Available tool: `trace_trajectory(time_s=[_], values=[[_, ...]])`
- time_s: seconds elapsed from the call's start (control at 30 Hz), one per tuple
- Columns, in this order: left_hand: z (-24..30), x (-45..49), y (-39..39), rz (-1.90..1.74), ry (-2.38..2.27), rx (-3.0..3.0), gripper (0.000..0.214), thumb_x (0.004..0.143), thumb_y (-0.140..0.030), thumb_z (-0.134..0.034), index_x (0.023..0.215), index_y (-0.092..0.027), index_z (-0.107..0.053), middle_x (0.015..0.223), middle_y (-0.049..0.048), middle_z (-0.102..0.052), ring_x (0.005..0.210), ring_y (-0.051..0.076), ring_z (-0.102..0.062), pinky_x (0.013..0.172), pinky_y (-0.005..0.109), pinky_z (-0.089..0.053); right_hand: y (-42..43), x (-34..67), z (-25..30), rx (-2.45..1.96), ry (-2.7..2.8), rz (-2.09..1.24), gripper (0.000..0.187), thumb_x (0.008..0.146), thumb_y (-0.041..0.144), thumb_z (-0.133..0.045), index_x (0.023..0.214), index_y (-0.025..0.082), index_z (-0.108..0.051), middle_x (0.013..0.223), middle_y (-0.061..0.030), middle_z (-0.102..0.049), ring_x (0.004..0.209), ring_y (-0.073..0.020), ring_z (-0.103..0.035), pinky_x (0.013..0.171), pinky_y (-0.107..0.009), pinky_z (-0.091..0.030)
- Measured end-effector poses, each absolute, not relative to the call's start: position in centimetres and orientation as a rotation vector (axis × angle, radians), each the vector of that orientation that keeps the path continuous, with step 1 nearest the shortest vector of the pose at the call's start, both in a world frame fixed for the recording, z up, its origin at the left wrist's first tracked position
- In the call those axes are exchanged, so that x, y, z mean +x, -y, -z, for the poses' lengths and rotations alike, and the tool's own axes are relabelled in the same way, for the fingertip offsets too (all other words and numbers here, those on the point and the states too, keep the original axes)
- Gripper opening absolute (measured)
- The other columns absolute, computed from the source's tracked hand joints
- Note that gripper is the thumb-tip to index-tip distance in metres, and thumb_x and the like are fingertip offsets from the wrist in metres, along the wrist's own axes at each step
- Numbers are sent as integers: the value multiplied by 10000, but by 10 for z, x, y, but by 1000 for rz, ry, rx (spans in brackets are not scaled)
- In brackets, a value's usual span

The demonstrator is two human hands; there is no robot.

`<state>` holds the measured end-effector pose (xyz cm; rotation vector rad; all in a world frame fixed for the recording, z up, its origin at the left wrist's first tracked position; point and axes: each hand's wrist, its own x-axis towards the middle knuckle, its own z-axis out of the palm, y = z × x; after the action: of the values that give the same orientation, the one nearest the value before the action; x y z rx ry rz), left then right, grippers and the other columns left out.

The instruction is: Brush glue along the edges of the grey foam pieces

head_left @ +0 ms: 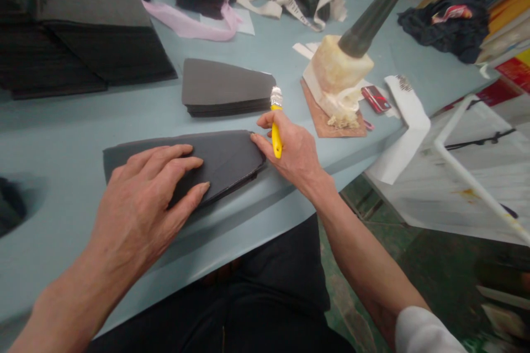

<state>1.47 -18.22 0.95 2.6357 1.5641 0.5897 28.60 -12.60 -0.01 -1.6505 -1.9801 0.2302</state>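
Observation:
My left hand [151, 193] lies with spread fingers on a stack of dark grey tapered sheets [226, 157] near the table's front edge. In my right hand [292, 146] is a small brush with a yellow handle [276, 140], its whitish bristle end pointing away from me. The right fingertips also touch the narrow right end of the same stack. Just behind it lies a second, neat stack of similar grey pieces [226, 85].
A glue-smeared cream container [331, 69] with a dark cone stands on a brown board [314, 116] at the right. Tall stacks of dark sheets [99, 27] rise at the back left. Fabric strips [199, 19] lie behind. A white-framed stand [455, 176] is beside the table.

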Motion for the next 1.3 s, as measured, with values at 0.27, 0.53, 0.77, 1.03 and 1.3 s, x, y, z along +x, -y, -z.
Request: trace_trajectory(time_s=[0.27, 0.53, 0.77, 1.03, 1.3], values=[[-11, 16, 184, -616, -1558, 2656, 373, 1080, -518, -448, 1262, -257, -644, 1444, 113, -684, 1303, 403, -664, 1041, 599, -526, 133, 299, 13, -1603, 1867, -325, 255, 978, 394, -655, 1164, 222, -685, 882, -11, -760, 816, -206, -719, 767, -313, -464], [-10, 15, 184, -626, -1559, 2712, 323, 1086, -493, -469, 1279, -278, -614, 1430, 83, -684, 1278, 349, -663, 984, 508, -513, 129, 293, 5, -1447, 1850, -225, 317, 966, 478, -717, 1149, 221, -689, 926, -27, -756, 865, -219, -734, 776, -311, -487], [-6, 13, 184, -622, -1579, 2717, 321, 1088, -508, -464, 1284, -292, -600, 1435, 76, -677, 1298, 332, -644, 989, 491, -499, 118, 270, -13, -1541, 2024, -274, 363, 952, 449, -776, 1206, 210, -676, 1107, -75, -788, 1027, -275, -750, 846, -354, -495], [-7, 16, 185, -630, -1580, 2712, 315, 1086, -483, -472, 1288, -280, -603, 1438, 78, -680, 1293, 341, -655, 977, 504, -511, 107, 266, -20, -1690, 2115, -299, 355, 964, 439, -773, 1231, 236, -654, 1176, -71, -802, 1073, -272, -758, 822, -351, -480], [-6, 18, 187, -655, -1573, 2708, 292, 1091, -449, -477, 1288, -266, -591, 1433, 88, -676, 1306, 343, -641, 1000, 517, -507, 102, 271, -21, -1788, 2081, -176, 280, 977, 377, -749, 1213, 241, -681, 1094, -69, -809, 995, -280, -752, 738, -330, -418]])
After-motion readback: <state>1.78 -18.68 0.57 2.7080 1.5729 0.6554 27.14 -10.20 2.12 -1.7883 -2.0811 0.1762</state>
